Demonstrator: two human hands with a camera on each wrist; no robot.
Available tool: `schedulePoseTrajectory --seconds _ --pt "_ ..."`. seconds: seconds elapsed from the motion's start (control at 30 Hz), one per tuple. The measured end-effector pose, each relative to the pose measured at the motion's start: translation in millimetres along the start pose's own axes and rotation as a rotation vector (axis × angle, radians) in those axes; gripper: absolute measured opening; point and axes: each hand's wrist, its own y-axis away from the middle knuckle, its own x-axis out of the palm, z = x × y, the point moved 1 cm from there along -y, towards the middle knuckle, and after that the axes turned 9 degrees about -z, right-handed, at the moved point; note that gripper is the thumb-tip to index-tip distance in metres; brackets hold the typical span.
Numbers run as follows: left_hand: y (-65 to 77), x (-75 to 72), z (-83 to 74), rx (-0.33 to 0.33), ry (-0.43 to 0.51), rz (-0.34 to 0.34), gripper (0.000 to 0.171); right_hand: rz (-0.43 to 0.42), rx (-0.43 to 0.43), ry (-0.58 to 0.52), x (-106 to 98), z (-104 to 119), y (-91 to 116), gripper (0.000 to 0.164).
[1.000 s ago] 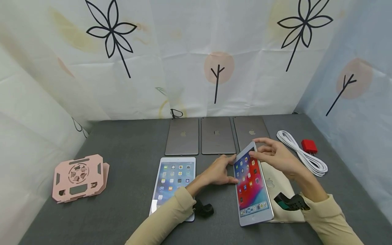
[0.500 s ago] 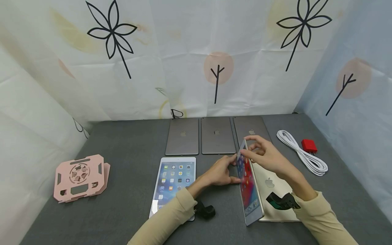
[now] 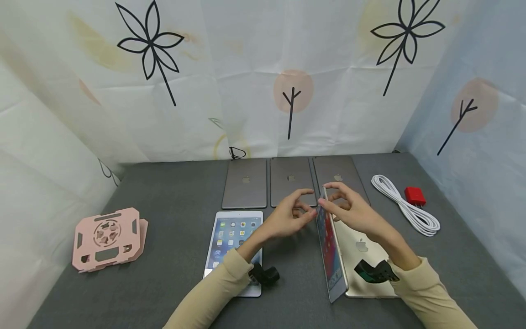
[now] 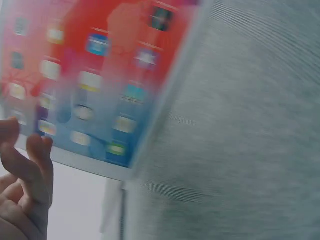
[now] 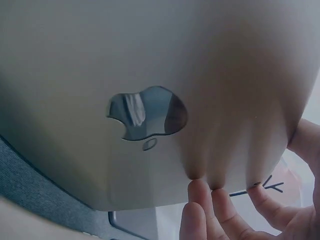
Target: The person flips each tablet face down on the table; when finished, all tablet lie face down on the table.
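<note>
In the head view, a white-framed tablet stands steeply on its long edge, its screen turned left. My right hand pinches it near the top, thumb on the screen side and fingers behind. Several of those fingertips touch its pale metal back in the right wrist view. My left hand hovers just left of its top edge, fingers loosely bent around nothing. In the left wrist view the left fingers overlap a corner of the lit screen. A gold-backed tablet lies face down to the right.
Three grey tablets lie face down in a row at the back. Another white tablet, screen lit, sits partly under my left forearm. Pink case-like plates lie at left; a coiled white cable and red charger at right.
The held tablet has swung from leaning screen-up to nearly upright, facing left. My left hand has let go of its left edge and moved up and slightly left.
</note>
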Motion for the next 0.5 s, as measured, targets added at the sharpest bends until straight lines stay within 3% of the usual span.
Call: schedulePoseTrajectory --seconds 0.13,0.3,0.5 --pt "0.8 -5.8 -11.9 0.01 0.073 0.018 0.062 0.023 -0.001 -0.001 3.9 -1.4 -0.6 0.062" --pt "3.8 -8.7 -17.7 0.011 0.068 0.055 0.069 0.076 0.013 0.015 9.2 -7.2 -2.3 0.064" --pt "8.2 -18.1 -16.2 -0.019 0.049 0.066 0.076 0.222 0.044 0.062 12.6 -25.2 -8.4 0.066"
